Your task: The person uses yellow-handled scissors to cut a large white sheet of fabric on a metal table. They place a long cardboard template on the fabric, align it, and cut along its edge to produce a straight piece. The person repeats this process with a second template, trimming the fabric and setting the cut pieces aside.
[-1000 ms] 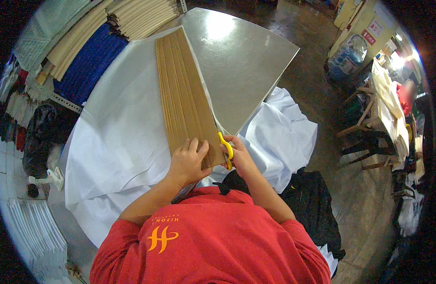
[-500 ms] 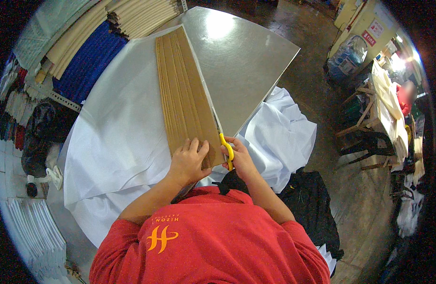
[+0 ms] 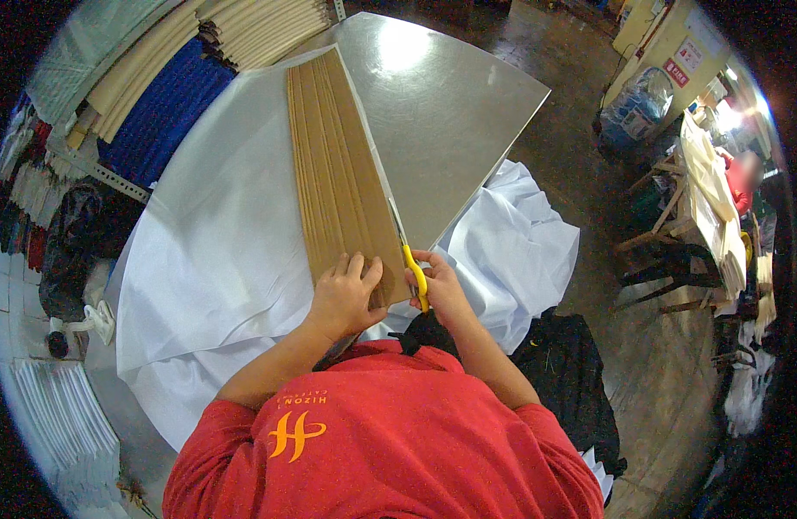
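A long brown strip of cardboard [image 3: 342,164] with lengthwise creases lies on white cloth [image 3: 217,233] spread over a metal-topped table. My left hand [image 3: 346,292] presses on the strip's near end, its fingers spread and lying flat. Closed around the yellow handles of a pair of scissors [image 3: 416,275], my right hand [image 3: 439,285] is at the strip's right edge. The blades point away from me along that edge, beside the cloth's border; the fingers inside the handles are partly hidden.
Bare metal tabletop [image 3: 441,104] shows beyond the cloth. Bunched white cloth [image 3: 511,251] hangs off the right side, above black fabric [image 3: 563,381]. Folded blue cloth [image 3: 165,112] and cream cloth stacks fill a rack at left. A person in red [image 3: 740,186] is by another table at far right.
The scissors have shifted slightly at the strip's right edge, with the blades showing a little farther apart. My left hand stays in place on the cardboard.
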